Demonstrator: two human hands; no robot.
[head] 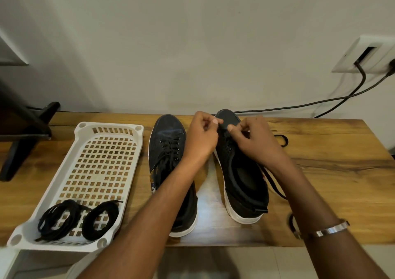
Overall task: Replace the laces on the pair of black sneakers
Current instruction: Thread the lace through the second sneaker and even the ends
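Near front edge of table [320,193]: white basket [89,172] at left corner, two coiled spare laces [79,219] inside. Left sneaker [168,161] laced. Right sneaker [241,172] mid-table, mostly unlaced; left hand [201,137] and right hand [254,140] pinching old lace [275,182] at toe eyelets. Early stage, likely.

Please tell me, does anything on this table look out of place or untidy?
Little stands out. A loose black lace trails over the table to the right of the right sneaker, which fits unlacing. The white basket sits askew and its near end overhangs the table edge.
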